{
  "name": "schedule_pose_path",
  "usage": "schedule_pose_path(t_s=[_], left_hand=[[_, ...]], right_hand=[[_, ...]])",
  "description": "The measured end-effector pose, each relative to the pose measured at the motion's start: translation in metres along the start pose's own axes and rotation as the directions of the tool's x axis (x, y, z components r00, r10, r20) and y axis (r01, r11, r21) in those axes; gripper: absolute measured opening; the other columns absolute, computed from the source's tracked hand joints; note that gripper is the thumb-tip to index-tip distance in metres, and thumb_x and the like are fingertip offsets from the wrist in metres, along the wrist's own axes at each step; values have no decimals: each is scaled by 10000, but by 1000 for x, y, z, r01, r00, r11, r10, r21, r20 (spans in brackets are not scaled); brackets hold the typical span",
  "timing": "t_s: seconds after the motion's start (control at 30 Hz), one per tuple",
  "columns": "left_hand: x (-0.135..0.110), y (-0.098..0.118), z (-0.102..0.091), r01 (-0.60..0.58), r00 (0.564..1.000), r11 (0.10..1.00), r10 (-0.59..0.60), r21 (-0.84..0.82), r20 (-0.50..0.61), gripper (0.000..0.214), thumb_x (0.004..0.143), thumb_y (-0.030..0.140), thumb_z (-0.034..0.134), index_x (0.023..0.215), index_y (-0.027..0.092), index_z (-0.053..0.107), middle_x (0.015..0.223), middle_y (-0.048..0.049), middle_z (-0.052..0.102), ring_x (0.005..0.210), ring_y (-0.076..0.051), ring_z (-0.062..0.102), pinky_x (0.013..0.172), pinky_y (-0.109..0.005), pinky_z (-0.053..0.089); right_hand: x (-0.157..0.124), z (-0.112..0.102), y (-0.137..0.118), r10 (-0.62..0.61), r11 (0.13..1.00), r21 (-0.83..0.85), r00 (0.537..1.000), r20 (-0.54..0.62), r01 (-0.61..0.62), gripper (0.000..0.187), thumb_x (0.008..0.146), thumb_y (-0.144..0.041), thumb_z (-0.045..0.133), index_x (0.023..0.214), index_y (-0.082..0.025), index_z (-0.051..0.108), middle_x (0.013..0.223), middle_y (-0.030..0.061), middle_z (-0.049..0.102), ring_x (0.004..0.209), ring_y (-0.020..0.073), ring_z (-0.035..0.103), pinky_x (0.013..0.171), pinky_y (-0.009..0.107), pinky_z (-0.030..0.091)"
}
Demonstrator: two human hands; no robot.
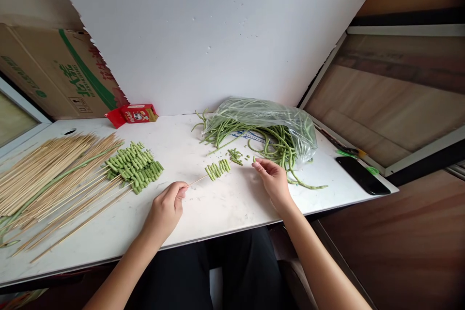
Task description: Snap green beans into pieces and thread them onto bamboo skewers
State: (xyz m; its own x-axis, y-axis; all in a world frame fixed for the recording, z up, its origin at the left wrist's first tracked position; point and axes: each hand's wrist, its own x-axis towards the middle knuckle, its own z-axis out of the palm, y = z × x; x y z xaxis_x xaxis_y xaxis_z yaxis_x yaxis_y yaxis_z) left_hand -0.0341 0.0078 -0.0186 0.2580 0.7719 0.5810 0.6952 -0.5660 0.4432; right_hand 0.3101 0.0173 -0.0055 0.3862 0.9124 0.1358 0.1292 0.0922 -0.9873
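Observation:
My left hand is closed around a thin wooden skewer. Several short pieces of green bean are threaded crosswise side by side near its far end. To the right, my right hand pinches a small piece of green bean between thumb and fingertips, apart from the skewer. Beyond that hand lies a little heap of cut bean bits. Long green beans spill from a clear plastic bag at the back of the white table.
Finished bean skewers are stacked on the left, beside a wide spread of bare wooden skewers. A red packet stands behind them, near a cardboard box. A black phone and scissors lie at the right edge.

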Motion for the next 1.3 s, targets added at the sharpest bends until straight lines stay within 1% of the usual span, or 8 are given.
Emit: schedule_pose_path(t_s=[0.1,0.2,0.3,0.43,0.67,0.9,1.03,1.3], left_hand=[[1,4,-2,-22,999,1000,22,-3,30,217,1074,191,436,1040,216,649,841,-22,734,764,-169,732,731,-263,551],[1,7,-2,-37,998,999,38,-3,54,236,1061,162,430,1021,219,655,877,-34,756,790,-172,745,740,-259,556],[2,8,-3,-66,996,998,66,-3,53,244,1036,118,435,1025,219,656,895,-34,764,792,-168,750,748,-250,561],[2,9,-3,-92,994,996,93,-7,53,263,1018,84,427,1027,218,653,871,-28,755,778,-163,751,754,-243,570],[-1,7,0,-96,994,995,96,-2,61,276,994,42,443,1033,216,653,936,-28,771,793,-152,750,769,-234,568],[-1,6,-1,-96,992,995,97,-26,82,332,941,-6,429,1062,213,647,946,-27,766,803,-151,744,803,-231,585],[-1,7,-1,-91,992,996,93,-23,82,334,937,-4,421,1057,214,643,938,-32,762,806,-156,742,802,-234,590],[0,7,-1,-68,993,998,69,-19,101,318,946,21,415,1041,218,647,930,-41,761,795,-165,735,783,-248,590]], right_hand=[[-9,2,-4,30,993,110,998,58,-36,434,789,-550,879,1029,-198,797,1048,121,817,959,276,733,843,387,549],[-18,6,-12,37,991,124,992,125,-53,414,804,-558,871,1008,-204,803,948,98,808,846,236,701,752,353,533],[-25,10,-15,72,987,130,985,158,-93,428,790,-579,876,994,-207,820,844,68,770,714,196,625,660,334,494],[-28,15,-10,93,980,161,981,171,-121,416,778,-581,883,988,-224,840,739,31,701,641,177,551,643,340,479],[-29,19,-2,116,952,258,972,205,-168,376,797,-558,883,985,-234,846,883,60,759,715,177,589,704,333,516],[-29,20,-4,111,961,223,965,236,-165,388,809,-578,866,962,-222,835,868,58,760,704,170,585,706,328,513],[-29,20,-3,107,954,249,966,234,-166,373,800,-553,884,965,-222,834,833,39,739,702,159,578,697,312,508],[-29,20,-1,99,965,216,967,236,-152,366,812,-546,877,972,-221,824,909,54,767,705,161,577,697,316,495]])
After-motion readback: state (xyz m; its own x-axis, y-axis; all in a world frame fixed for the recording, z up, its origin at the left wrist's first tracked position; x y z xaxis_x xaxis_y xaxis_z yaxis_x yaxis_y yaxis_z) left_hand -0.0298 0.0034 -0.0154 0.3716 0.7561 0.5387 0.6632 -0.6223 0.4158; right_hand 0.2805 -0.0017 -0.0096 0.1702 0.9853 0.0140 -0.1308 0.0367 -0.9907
